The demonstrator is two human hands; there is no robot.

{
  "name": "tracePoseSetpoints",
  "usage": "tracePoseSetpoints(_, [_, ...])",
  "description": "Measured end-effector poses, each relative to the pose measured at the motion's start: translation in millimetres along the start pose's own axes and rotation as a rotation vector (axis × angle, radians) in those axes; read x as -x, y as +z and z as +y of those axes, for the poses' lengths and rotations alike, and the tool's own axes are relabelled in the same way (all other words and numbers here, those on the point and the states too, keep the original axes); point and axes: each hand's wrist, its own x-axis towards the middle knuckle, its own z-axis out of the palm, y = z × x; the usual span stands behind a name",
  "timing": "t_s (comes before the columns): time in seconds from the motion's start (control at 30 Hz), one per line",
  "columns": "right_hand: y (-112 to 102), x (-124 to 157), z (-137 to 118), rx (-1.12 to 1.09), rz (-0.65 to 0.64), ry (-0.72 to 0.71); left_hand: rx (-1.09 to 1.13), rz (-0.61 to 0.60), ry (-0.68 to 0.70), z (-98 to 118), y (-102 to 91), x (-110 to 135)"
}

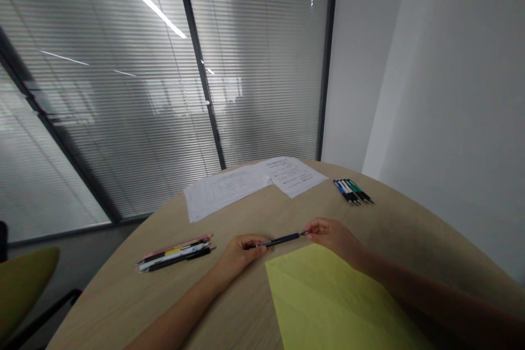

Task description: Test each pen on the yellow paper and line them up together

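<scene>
Two hands pinching pen, paper edge beside

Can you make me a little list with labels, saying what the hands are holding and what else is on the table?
Left hand: pinches one end of the dark pen
Right hand: pinches the pen's other end
Pen: held level between both hands, at the far corner of the yellow sheet
Yellow sheet: flat on the round wooden table
Left pens: lying together, pink, yellow and black
Right pens: a row, blue and green among them
White papers: two printed sheets, farther away
</scene>
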Motion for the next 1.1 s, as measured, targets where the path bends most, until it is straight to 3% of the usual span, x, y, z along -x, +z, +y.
tracePoseSetpoints(0.47, [2,9,-3,0.186,0.007,-0.028,-0.095,0.007,0.052,11,9.4,9])
tracePoseSetpoints(0.7, [2,10,-2,0.331,-0.037,-0.088,-0.319,0.100,0.273,10,10.2,11])
tracePoseSetpoints(0.9, [8,13,-2,0.352,0.053,0.013,-0.453,0.156,0.462,12,16.9,17])
tracePoseSetpoints(1.1, [3,11,4,0.314,0.019,0.031,-0.450,0.179,0.428,14,18.3,18])
